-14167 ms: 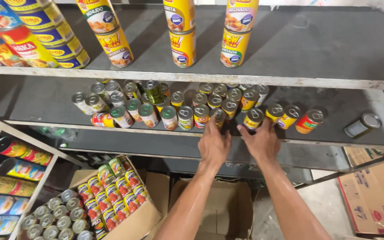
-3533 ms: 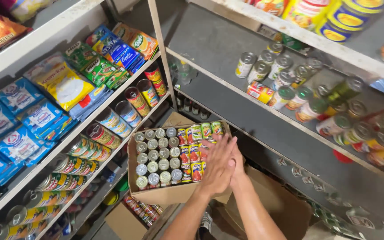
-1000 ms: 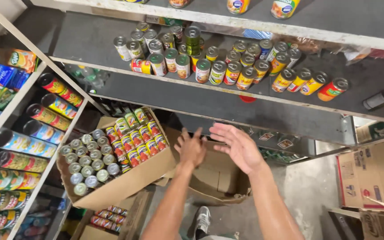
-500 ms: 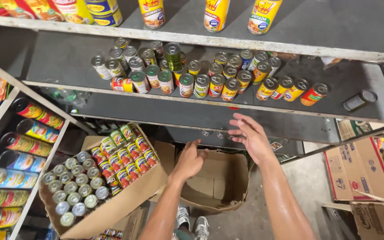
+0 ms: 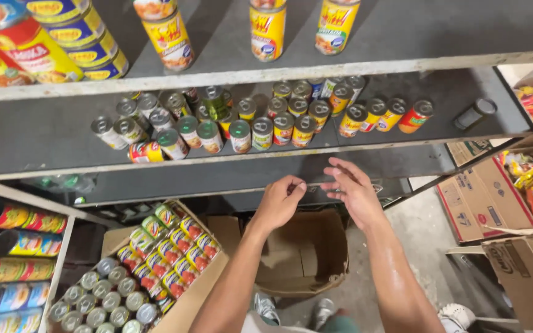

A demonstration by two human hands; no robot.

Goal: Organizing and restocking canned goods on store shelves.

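Hands (image 5: 319,194) empty, fingertips nearly meeting, shelf cans (image 5: 260,120) partly stacked behind.

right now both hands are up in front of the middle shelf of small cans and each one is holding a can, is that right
Not quite. In the head view the left hand and right hand are raised before the middle shelf of small cans, but both are empty; neither holds a can.

**Single head camera looked down along grey shelving**

One head-worn camera supplied the only view. It faced forward and steeply downward at a grey metal shelf (image 5: 402,132) close ahead, the shelf edges running across the frame. Both forearms rose from the bottom edge at close range. Cardboard boxes (image 5: 306,253) and the floor lay far below, near the feet.
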